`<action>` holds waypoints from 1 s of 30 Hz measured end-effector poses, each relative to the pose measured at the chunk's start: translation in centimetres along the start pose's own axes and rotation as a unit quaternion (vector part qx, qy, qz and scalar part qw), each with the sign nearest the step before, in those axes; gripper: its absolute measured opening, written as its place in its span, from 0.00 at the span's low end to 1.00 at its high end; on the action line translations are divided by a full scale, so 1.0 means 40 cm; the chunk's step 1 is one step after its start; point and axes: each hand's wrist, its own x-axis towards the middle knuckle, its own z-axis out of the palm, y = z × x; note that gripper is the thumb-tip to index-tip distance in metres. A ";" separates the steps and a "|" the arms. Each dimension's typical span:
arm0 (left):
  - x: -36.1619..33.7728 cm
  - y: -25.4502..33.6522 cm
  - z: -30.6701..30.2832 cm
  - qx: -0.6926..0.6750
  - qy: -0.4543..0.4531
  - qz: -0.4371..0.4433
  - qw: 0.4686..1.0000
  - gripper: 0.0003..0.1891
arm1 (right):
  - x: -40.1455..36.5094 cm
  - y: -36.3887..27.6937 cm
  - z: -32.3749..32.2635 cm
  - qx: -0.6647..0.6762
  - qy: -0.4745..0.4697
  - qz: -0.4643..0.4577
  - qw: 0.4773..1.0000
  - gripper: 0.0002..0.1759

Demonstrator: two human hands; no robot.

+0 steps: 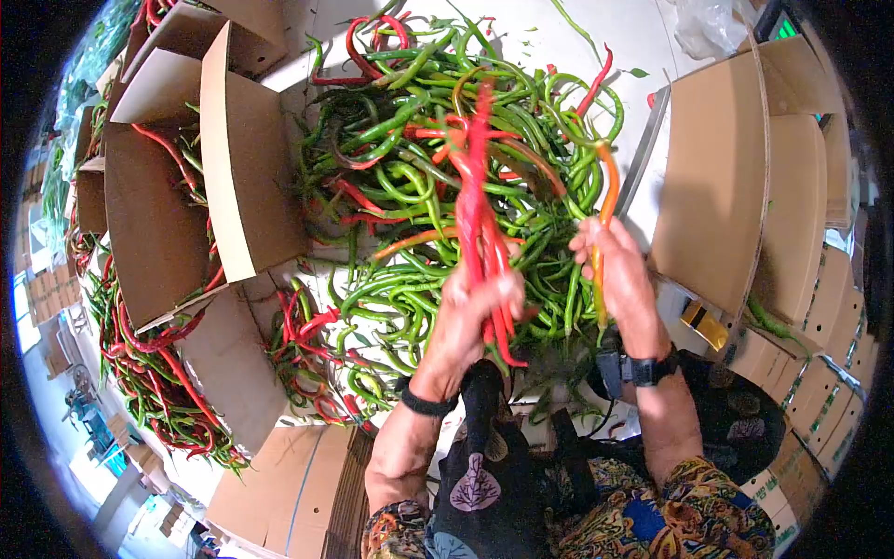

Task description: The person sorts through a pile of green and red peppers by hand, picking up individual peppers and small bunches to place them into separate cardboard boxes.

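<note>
On the far left of my view, a heap (140, 382) of red and green peppers lay beside an open box (154, 219). More peppers showed inside that box, and one of its flaps (230, 163) stood up toward the middle. Just right of the box, a small, mostly red cluster (300, 343) lay on the white surface (638, 61), near the lower left edge of the big pile (410, 200). That pile was mostly green, with red and orange peppers mixed through it, and it filled the centre.

I saw the left hand (480, 298) closed around a bunch of long red peppers (473, 210) — their upper ends reached up over the pile, and their lower tips poked out below the hand. Both were blurred, so I could not tell how each finger sat. A black band (428, 401) circled that wrist.

The right hand (615, 265) pinched one orange pepper (603, 224), held roughly upright at the pile's right edge. A watch (649, 370) was on that wrist. Right of it, a metal strip (643, 154) ran beside a second box (712, 177); a clear bag (706, 28) lay above, and more boxes (819, 396) stood at the far right.
</note>
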 end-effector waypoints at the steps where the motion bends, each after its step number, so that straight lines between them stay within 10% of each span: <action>1: -0.037 -0.002 0.001 0.005 -0.056 -0.038 0.998 0.27 | 0.010 -0.004 -0.018 0.045 -0.006 0.021 0.999 0.17; 6: -0.035 -0.098 -0.101 -0.065 -0.049 -0.064 0.995 0.32 | 0.033 -0.008 0.000 0.186 -0.158 0.006 0.970 0.25; 17: 0.011 -0.190 -0.194 -0.125 -0.003 -0.057 0.990 0.23 | 0.056 -0.090 0.132 0.205 -0.066 -0.017 0.976 0.22; 20: 0.020 -0.227 -0.191 -0.138 0.031 -0.050 0.989 0.23 | -0.041 -0.099 0.367 0.240 -0.254 0.009 0.937 0.25; 22: 0.031 -0.227 -0.185 -0.152 0.007 -0.028 0.988 0.22 | -0.141 -0.070 0.459 0.021 -0.361 -0.165 0.918 0.28; 23: 0.032 -0.227 -0.197 -0.132 -0.015 -0.006 0.991 0.23 | -0.178 -0.098 0.475 0.041 -0.422 -0.083 0.902 0.28; 25: -0.003 -0.167 -0.153 -0.162 0.000 -0.028 0.986 0.23 | -0.066 -0.066 0.422 -0.067 -0.372 -0.373 0.848 0.21; 27: -0.004 -0.167 -0.163 -0.226 -0.048 -0.026 0.973 0.22 | 0.024 -0.093 0.261 -0.166 -0.256 -0.344 0.888 0.20; 30: -0.003 -0.160 -0.144 -0.220 -0.074 -0.047 0.972 0.21 | 0.054 -0.084 0.161 -0.101 -0.195 -0.054 0.974 0.22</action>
